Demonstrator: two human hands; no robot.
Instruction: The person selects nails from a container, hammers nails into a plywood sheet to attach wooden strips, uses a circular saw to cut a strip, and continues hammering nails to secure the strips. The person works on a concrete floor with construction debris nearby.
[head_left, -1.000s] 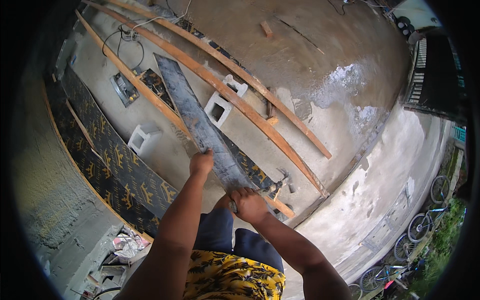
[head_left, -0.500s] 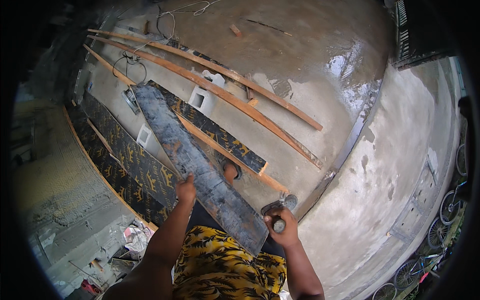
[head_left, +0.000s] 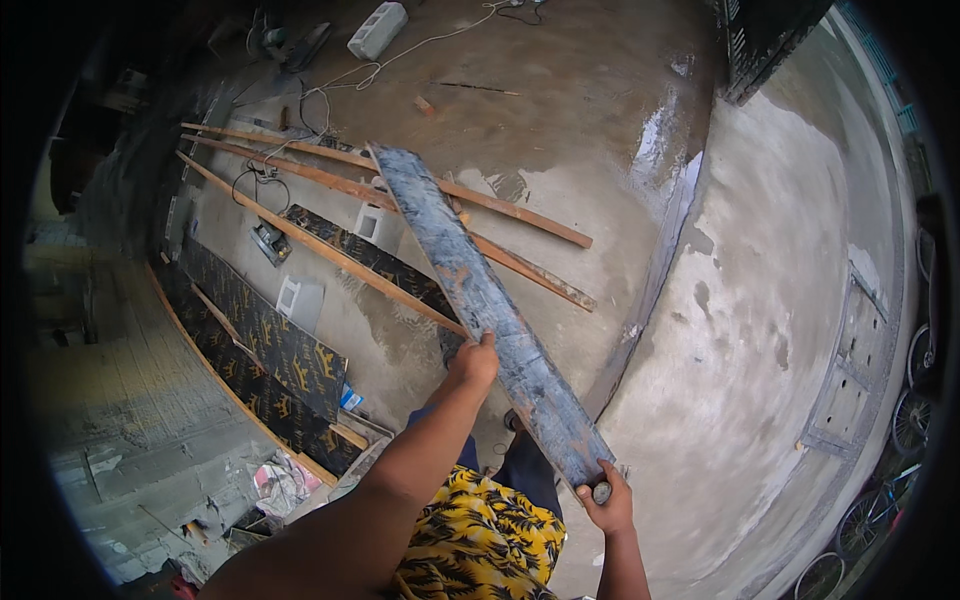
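A long, narrow plywood board (head_left: 505, 325) with a dark, worn, blue-grey face and rusty patches lies slantwise in front of me, raised off the floor. My left hand (head_left: 474, 362) is closed on its left edge near the middle. At the near right end my right hand (head_left: 612, 508) grips the board's corner. That same hand also has a round-ended handle (head_left: 601, 492) in it; the rest of this tool is hidden. Beneath the board run long timber strips (head_left: 340, 262) and a black-faced panel (head_left: 365, 250).
Hollow concrete blocks (head_left: 375, 32) stand about the floor. A corded power tool (head_left: 270, 243) rests beside the strips. Black-faced panels (head_left: 262, 325) with yellow print lie at left. Wet concrete (head_left: 560, 90) stretches ahead, and bicycles (head_left: 868, 515) line the far right.
The board has swung away to the right and now crosses the timber strips. My left hand has moved right with it. My right hand, previously beside the board's end, now grips its corner.
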